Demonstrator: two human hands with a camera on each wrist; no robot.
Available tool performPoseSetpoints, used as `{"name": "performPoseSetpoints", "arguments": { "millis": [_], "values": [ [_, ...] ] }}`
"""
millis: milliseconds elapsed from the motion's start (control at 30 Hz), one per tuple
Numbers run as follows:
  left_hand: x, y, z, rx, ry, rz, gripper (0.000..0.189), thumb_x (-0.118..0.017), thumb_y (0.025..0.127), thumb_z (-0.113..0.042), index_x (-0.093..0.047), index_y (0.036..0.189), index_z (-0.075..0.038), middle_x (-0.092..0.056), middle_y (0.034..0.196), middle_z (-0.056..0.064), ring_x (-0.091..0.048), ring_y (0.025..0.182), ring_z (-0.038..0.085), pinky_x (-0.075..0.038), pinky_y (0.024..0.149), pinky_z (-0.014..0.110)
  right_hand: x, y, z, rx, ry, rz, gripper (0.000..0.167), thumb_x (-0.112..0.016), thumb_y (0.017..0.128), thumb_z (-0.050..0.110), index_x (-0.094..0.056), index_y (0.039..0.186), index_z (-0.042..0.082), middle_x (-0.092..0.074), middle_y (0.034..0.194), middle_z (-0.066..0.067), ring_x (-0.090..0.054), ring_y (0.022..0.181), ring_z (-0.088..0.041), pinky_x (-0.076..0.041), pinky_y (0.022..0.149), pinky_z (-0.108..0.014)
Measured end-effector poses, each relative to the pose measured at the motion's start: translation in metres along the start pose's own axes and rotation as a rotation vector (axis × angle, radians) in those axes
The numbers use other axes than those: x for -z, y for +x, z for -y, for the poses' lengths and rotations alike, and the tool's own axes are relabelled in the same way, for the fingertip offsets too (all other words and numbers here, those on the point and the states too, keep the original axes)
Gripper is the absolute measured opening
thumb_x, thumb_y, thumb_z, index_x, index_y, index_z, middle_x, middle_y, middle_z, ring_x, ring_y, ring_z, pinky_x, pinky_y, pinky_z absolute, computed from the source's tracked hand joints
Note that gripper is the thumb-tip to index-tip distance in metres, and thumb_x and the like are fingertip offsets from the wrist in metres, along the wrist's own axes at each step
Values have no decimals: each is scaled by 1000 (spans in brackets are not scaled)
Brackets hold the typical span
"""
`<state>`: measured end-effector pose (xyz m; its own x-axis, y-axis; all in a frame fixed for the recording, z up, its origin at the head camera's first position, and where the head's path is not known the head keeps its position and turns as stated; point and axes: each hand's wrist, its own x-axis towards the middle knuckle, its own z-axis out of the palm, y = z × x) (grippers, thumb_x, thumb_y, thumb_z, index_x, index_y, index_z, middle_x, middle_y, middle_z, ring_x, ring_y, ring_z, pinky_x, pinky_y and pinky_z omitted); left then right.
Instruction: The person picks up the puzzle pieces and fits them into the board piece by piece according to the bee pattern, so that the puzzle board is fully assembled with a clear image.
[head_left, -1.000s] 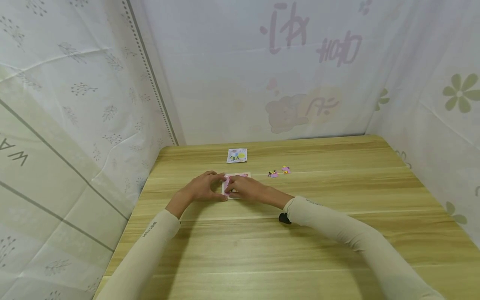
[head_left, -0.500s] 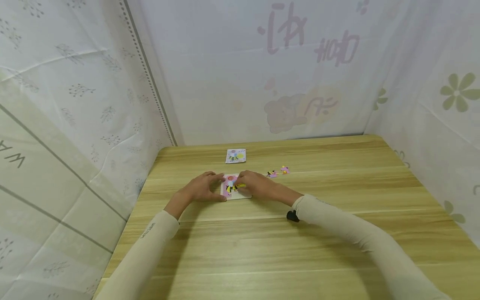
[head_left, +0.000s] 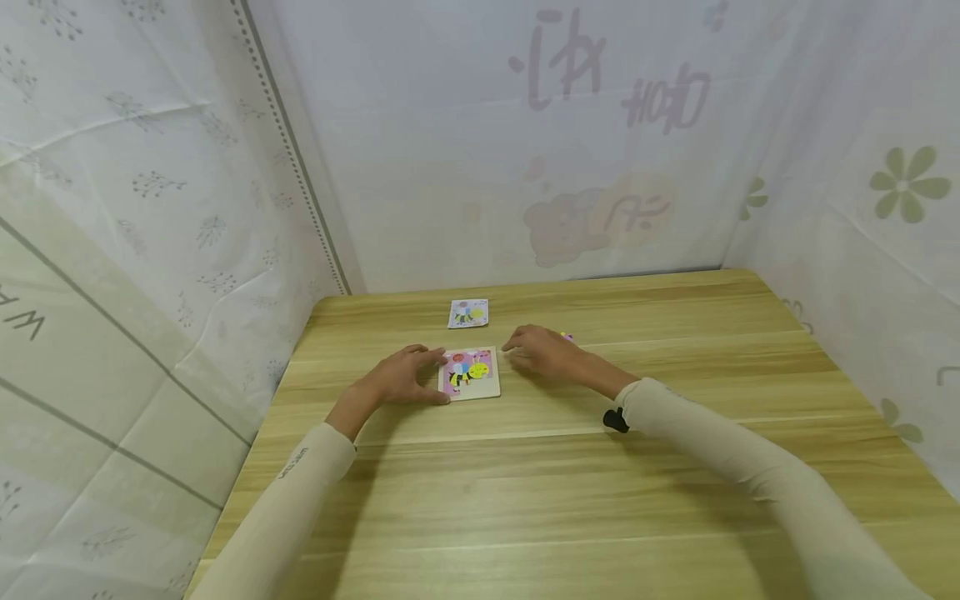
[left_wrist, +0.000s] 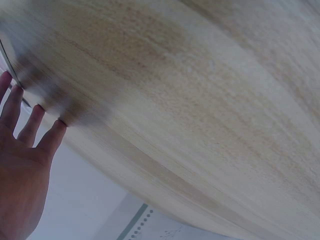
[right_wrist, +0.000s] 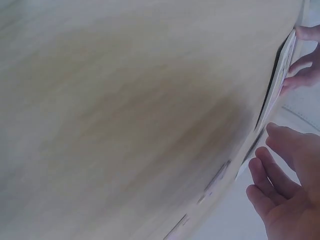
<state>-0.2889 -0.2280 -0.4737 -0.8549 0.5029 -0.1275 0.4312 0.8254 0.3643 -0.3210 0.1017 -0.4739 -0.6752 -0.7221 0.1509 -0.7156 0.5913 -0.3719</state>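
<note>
A square puzzle board point(head_left: 491, 390) lies on the wooden table, with a yellow-and-black bee picture built up of pieces on pink; its lower right corner is bare. My left hand point(head_left: 405, 377) holds the board at its left side, thumb at the near corner and fingers at the far one. Just right of the board, my right hand point(head_left: 546, 352) hovers low with loosely bent fingers and nothing between them, as the right wrist view bears out. A loose puzzle piece point(head_left: 567, 337) peeks out behind the right hand. Another puzzle piece point(right_wrist: 217, 175) shows below that hand in the right wrist view.
Behind the board lies a small picture card point(head_left: 468, 313) with the same bee. The wooden table point(head_left: 480, 492) reaches toward me, and patterned cloth curtains point(head_left: 420, 150) stand along its back and sides. A small black object point(head_left: 616, 420) hangs at the right cuff.
My right hand has let go of a yellow piece at the board and moved right toward the loose pieces, uncovering the bee picture. The left hand stays at the board's left side.
</note>
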Motion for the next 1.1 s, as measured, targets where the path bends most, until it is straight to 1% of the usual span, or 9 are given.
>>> {"name": "performPoseSetpoints", "arguments": {
  "millis": [133,300,467,700,967,1100],
  "values": [
    [-1,-1,0,9,-5,5,91,-79,80,-68,-54,153,-20,-46,156,18,-44,142,39,-37,115,60,2,-5,-7,-16,6,-4,27,-70,101,12,-74,125,2,-70,123,-12,-67,112,-25,-56,96,-41],
    [0,-2,-1,15,-15,4,92,-80,80,-67,-53,154,-20,-46,155,18,-44,142,39,-37,115,60,4,-10,-17,-27,-32,-22,26,-71,100,11,-75,123,2,-71,120,-13,-68,106,-24,-57,90,-39],
    [0,-2,-1,12,-7,3,91,-79,81,-67,-53,154,-20,-46,155,18,-45,142,39,-38,114,61,7,-17,-29,-41,-38,-24,25,-72,98,8,-76,122,2,-72,119,-13,-68,106,-24,-58,88,-38],
    [2,-2,-1,13,-6,11,90,-79,81,-67,-53,154,-20,-44,157,19,-43,144,40,-37,115,62,12,-25,-42,-11,-55,-27,22,-72,98,7,-76,119,1,-73,118,-15,-69,106,-27,-59,87,-39],
    [2,-2,-3,13,-14,12,89,-80,81,-66,-54,154,-20,-45,157,19,-42,144,40,-36,116,61,14,-28,-46,-22,-41,1,22,-71,99,7,-77,119,3,-72,118,-15,-68,108,-27,-59,88,-39],
    [2,-3,-4,11,-7,11,89,-79,82,-65,-54,154,-20,-44,157,19,-42,144,40,-35,116,62,13,-26,-44,4,-44,6,22,-71,98,5,-77,119,2,-72,113,-15,-69,100,-25,-59,83,-36]
  ]
}}
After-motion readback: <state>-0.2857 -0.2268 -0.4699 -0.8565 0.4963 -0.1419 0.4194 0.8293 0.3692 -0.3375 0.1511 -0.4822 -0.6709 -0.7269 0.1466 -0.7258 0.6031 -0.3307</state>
